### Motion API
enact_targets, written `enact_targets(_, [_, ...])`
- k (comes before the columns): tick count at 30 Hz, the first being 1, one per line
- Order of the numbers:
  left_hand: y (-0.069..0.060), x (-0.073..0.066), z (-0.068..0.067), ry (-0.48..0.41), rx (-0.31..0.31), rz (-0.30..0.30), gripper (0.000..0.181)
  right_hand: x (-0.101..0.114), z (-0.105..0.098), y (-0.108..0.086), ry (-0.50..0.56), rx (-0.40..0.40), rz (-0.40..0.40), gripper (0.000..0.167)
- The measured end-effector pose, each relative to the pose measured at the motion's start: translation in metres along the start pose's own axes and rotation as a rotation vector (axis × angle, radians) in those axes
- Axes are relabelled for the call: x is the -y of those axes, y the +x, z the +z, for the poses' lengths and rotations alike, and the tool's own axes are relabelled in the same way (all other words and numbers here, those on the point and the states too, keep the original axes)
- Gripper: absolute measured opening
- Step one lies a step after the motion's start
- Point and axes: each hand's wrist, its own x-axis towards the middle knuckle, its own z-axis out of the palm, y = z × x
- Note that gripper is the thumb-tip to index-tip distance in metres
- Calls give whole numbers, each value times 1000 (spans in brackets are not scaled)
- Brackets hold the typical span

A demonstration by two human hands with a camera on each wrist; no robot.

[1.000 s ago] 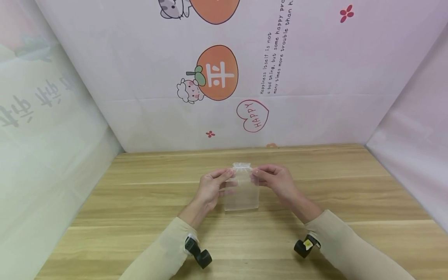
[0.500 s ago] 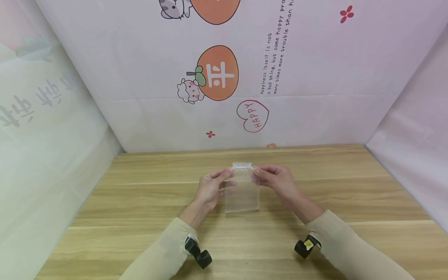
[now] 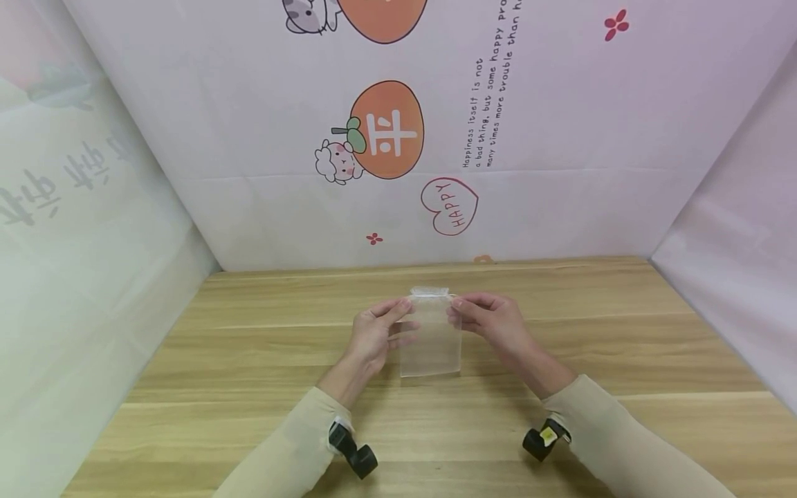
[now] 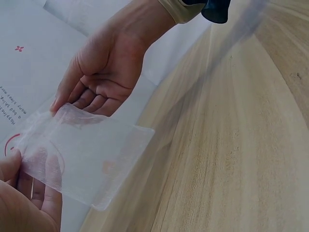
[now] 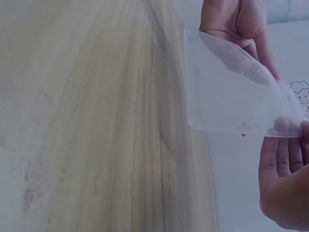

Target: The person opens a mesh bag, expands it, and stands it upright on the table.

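Observation:
A small sheer white organza drawstring bag hangs between my two hands in the head view, its flat bottom edge towards me. My left hand pinches its left side just below the ruffled top, thumb in front and other fingers behind the cloth. On the other side my right hand pinches the upper right edge near the drawstring. Through the thin cloth, fingers of the left hand show in the left wrist view. The bag looks flat in the right wrist view, and I see nothing inside it.
Under the hands lies a wood-grain table. A white printed cloth rises behind its back edge, with more white cloth on both sides. Black wrist cameras are strapped over the beige sleeves.
The bag's gathered top has spread a little wider and flatter between my hands. Both hands stay almost in place, still pinching the bag's sides.

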Motion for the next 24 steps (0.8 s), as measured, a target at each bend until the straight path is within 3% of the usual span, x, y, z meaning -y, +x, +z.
enact_targets(6, [0, 1, -2, -1, 18, 0, 18, -2, 0, -1, 21, 6, 38, 14])
enact_targets(15, [-1, 0, -3, 8, 34, 19, 19, 5, 1, 2, -111, 40, 50, 39])
enact_targets(24, [-2, -2, -1, 62, 70, -3, 29, 3, 4, 3, -134, 63, 17, 32])
